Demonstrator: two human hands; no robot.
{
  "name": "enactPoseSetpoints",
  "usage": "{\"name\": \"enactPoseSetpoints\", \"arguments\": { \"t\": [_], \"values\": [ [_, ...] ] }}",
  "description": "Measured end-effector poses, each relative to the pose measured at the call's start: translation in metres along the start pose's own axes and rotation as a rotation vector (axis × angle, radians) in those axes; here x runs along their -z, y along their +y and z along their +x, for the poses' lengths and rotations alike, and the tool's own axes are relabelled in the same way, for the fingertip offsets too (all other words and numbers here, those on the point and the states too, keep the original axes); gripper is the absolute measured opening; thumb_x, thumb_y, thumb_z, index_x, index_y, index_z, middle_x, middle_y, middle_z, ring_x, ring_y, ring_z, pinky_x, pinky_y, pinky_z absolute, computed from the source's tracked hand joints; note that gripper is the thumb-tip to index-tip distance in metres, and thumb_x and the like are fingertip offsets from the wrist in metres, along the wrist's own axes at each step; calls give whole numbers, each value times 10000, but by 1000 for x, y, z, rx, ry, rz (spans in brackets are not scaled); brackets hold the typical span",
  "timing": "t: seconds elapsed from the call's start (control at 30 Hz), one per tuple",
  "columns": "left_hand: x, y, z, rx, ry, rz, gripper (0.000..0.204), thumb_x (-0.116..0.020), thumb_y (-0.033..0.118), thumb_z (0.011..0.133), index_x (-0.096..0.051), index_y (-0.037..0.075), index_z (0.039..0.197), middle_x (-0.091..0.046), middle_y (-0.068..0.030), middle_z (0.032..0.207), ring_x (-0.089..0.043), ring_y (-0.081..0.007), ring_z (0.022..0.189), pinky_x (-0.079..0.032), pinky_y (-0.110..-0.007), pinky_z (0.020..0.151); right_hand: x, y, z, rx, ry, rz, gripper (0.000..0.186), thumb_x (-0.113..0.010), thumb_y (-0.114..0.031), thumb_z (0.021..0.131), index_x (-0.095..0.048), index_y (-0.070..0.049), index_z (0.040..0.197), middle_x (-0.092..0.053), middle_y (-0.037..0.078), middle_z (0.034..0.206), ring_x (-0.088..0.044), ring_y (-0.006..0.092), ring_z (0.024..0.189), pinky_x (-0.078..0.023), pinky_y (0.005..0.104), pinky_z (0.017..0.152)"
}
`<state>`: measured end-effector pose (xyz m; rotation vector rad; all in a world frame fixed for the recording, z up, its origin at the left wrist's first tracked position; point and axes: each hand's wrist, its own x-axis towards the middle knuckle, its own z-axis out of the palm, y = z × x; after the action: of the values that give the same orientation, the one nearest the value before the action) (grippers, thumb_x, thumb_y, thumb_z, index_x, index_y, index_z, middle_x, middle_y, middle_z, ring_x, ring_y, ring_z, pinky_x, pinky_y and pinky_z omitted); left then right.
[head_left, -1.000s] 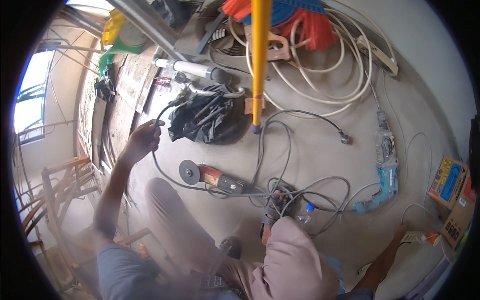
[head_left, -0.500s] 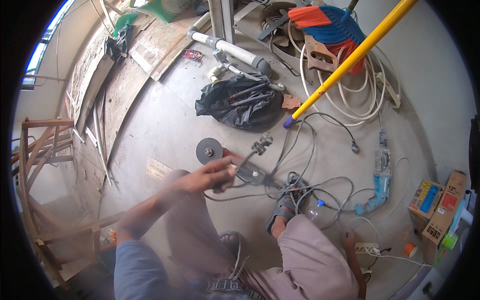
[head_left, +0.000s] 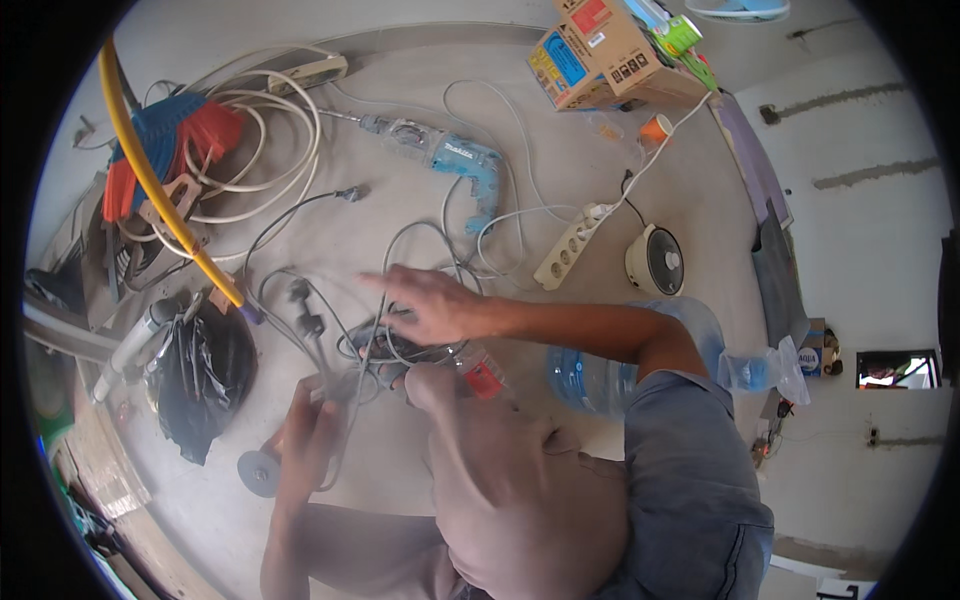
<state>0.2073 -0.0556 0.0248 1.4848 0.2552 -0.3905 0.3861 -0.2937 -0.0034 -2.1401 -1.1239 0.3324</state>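
My left hand is closed on a grey cord, with dark plugs above it. An angle grinder's grey disc shows just left of that hand, its body partly hidden. My right hand is reaching leftward over loose cable loops, fingers spread and somewhat blurred, holding nothing that I can see. Under it lies my sandalled foot, mostly hidden, with a small plastic bottle beside it.
Around me are a blue power drill, a power strip, a round electric pot, cardboard boxes, a large water jug, coiled white hose, a yellow broom pole and a black bag.
The view has turned toward the right. My left hand has moved down beside the grinder with the cord. My right hand has risen from the floor at the right to over the cables.
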Motion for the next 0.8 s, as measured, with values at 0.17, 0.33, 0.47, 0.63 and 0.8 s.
{"name": "enactPoseSetpoints", "arguments": {
  "t": [0.17,0.33,0.47,0.63,0.8],
  "values": [
    [-10,33,38,-68,-217,95,367,-490,248,1053,-552,9,1325,-441,56,672,-366,-38,600,-281,-219,542,1,-21,17,203,-57,-171,456,-749,-177,807,-604,-123,1236,-518,119,938,-619,292,893,-519,435,732],
    [-23,46,56,-11,-263,176,349,-532,145,1014,-569,10,1333,-532,16,764,-458,-76,709,-379,-250,655,16,28,2,170,-5,-235,108,-703,-133,786,-646,-87,866,-555,130,935,-649,332,854,-523,474,705],
    [-20,55,63,48,-273,188,301,-564,115,990,-611,14,1270,-594,-4,811,-514,-91,750,-432,-261,704,56,118,-37,-169,-100,-571,109,-660,-162,831,-697,-106,917,-624,148,961,-654,364,891,-527,498,751],
    [-5,15,94,-43,-318,275,195,-556,99,1002,-649,-2,1140,-638,-37,793,-553,-112,721,-460,-288,677,174,240,-126,-483,-31,-745,290,-731,-345,833,-730,-130,1028,-695,124,1003,-662,327,956,-521,467,841],
    [-20,18,137,-468,-16,634,240,-583,81,979,-624,-8,1199,-668,-167,968,-645,-280,915,-492,-373,843,200,254,-171,-947,-235,-405,327,-787,-296,780,-719,-68,1005,-719,159,996,-688,325,947,-538,426,859]
  ]
}}
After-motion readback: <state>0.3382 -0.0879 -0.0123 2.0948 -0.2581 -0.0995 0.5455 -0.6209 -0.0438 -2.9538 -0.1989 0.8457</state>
